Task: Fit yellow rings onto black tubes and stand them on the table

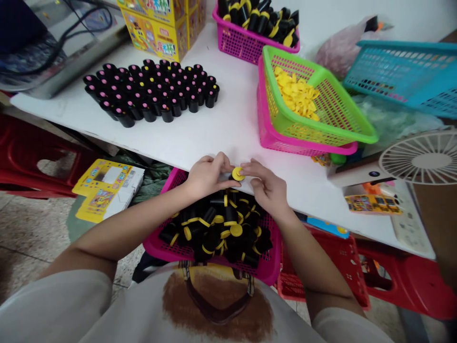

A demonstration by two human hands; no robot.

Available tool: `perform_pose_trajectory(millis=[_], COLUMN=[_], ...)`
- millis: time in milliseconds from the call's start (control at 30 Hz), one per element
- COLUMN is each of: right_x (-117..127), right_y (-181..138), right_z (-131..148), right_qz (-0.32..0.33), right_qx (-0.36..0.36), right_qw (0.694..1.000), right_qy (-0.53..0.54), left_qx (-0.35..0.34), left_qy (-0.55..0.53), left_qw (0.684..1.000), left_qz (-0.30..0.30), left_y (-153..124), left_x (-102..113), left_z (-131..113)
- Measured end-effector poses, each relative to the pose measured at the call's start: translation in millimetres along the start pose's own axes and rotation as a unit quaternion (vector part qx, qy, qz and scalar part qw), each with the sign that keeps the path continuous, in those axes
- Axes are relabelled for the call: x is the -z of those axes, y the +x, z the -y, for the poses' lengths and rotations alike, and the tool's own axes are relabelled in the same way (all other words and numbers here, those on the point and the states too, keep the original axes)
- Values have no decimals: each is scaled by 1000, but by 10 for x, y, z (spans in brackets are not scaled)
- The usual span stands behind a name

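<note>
My left hand (206,174) is closed round a small black cylinder at the white table's (228,128) front edge. A yellow cap (237,174) sits on the cylinder's end, and my right hand (266,186) pinches that cap from the right. Both hands hover just above a pink basket (167,247) on my lap, heaped with black cylinders that carry yellow caps (221,227).
Rows of upright black cylinders with pink tops (150,93) stand on the table's left. A green basket of loose yellow caps (295,95) rests in a pink basket (274,138). Behind are another pink basket (243,45), yellow boxes (157,28), a blue basket (403,71) and a white fan (421,159).
</note>
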State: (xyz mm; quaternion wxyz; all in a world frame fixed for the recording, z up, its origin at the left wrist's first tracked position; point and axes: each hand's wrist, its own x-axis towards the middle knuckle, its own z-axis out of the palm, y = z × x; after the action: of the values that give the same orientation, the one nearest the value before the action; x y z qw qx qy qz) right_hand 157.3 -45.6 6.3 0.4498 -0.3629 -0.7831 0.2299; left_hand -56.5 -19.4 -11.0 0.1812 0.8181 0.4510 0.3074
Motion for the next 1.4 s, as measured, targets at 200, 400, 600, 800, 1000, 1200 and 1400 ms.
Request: perform_pose_trajectory(millis=[200,400,600,800,1000,1200,1400], right_x=[-89,-2,3,-72,0,10,25], right_y=[-21,-58,-156,84,323,398,196], right_z=[-43,-22,-66,170,363,385,249], right_qz=[-1,-7,35,0,59,76,22], right_qx=[132,31,102,-51,-279,-334,-336], right_qw=[984,993,981,989,956,939,937], right_qy=[-117,-115,-159,-142,-73,-43,93], left_qx=[-78,-108,-108,-44,16,14,8], left_qy=[42,68,35,39,21,38,48], left_qw=[996,990,993,998,1000,999,999], left_qz=[-22,-55,-39,-5,14,23,13], left_y=[-14,-26,-16,-10,17,45,38], left_x=[-21,-43,-8,9,31,19,-20], left_z=[38,80,77,16,-65,-47,-47])
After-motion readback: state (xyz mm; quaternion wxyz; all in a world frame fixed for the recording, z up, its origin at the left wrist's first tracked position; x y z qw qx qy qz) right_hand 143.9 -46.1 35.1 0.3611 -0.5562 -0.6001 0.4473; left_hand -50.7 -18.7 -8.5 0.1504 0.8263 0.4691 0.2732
